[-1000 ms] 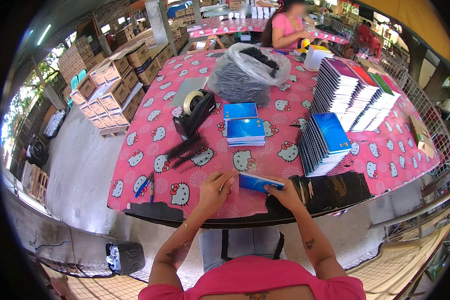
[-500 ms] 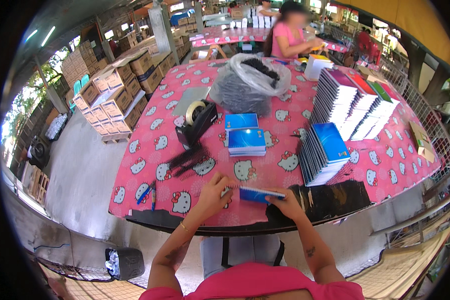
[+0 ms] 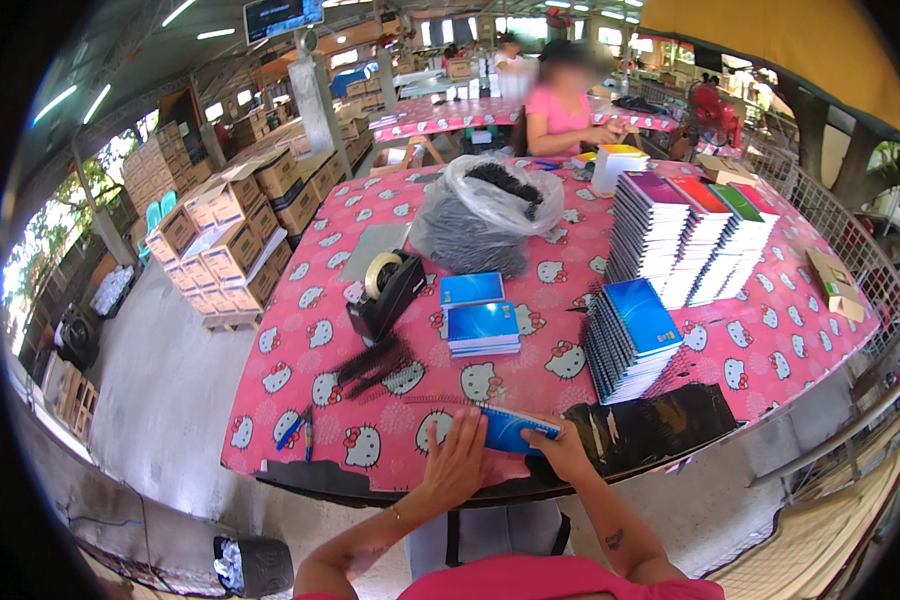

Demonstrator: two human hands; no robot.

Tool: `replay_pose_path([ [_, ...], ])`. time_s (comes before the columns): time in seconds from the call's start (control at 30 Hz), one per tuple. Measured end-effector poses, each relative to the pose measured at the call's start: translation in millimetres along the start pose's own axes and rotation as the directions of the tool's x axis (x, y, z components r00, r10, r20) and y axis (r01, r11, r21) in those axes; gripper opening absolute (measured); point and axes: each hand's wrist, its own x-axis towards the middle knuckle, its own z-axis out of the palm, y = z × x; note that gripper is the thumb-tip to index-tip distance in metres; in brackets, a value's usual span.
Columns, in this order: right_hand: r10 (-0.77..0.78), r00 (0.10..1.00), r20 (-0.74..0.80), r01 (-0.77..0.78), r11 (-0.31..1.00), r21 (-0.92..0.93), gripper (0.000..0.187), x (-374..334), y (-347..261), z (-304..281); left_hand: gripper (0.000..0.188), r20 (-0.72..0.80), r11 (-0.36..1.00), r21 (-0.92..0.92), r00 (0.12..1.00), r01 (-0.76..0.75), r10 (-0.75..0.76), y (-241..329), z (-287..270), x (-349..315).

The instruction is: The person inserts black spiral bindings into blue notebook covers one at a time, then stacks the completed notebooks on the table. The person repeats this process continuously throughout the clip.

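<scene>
A blue-covered notebook [image 3: 510, 428] lies at the near edge of the table, tilted, with a dark thin spiral coil [image 3: 440, 400] reaching out leftward from its top edge. My right hand [image 3: 567, 452] grips the notebook's right end, thumb on the cover. Against its left end rests my left hand [image 3: 456, 455], fingers stretched out below the coil. Loose black coils [image 3: 375, 365] lie in a heap to the left. Beyond the notebook is a small pile of blue notebooks [image 3: 483, 330]. A taller stack of bound blue notebooks [image 3: 632, 335] stands to the right.
A black tape dispenser [image 3: 388, 300] and a plastic bag of black coils [image 3: 480, 225] stand farther back. Pens [image 3: 295, 432] lie at the left. Stacks of purple, red and green notebooks [image 3: 655, 235] rise at the right. Across the table, a person in pink [image 3: 558, 115] works.
My left hand has gone from pinching near the coil to lying flat by the notebook's left end. The right hand keeps its hold. The view has tipped upward.
</scene>
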Motion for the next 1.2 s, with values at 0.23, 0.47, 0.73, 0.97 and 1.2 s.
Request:
replay_pose_path([
  [0.23, -0.091, 0.985, 0.148, 0.114, 0.981, -0.155, 0.033, 4.7, 4.6, -8.6, 0.024, 0.148, 0.883, -0.466, 0.978, -0.06, 0.145, -50.3, -20.7, 50.3],
  [0.47, -0.087, 0.983, 0.165, 0.122, 0.969, -0.216, 0.032, 3.7, 8.3, -10.4, 0.022, 0.324, 0.84, -0.541, 0.932, 0.044, 0.16, -54.8, -8.3, 51.6],
  [0.73, -0.084, 0.983, 0.166, 0.112, 0.979, -0.169, 0.031, 2.1, 8.5, -9.9, 0.022, 0.192, 0.771, -0.637, 0.966, -0.013, 0.175, -49.7, -7.8, 53.9],
  [0.97, -0.083, 0.989, 0.126, 0.098, 0.988, -0.119, 0.031, 2.2, 12.4, -9.7, 0.044, 0.116, 0.951, -0.279, 0.978, -0.135, 0.173, -41.5, -2.4, 52.9],
  [1.2, -0.087, 0.995, 0.057, 0.093, 0.989, -0.117, 0.035, -0.8, 3.6, 2.8, 0.085, 0.2, 0.992, -0.083, 0.974, -0.091, 0.106, 7.3, -12.9, 7.1],
])
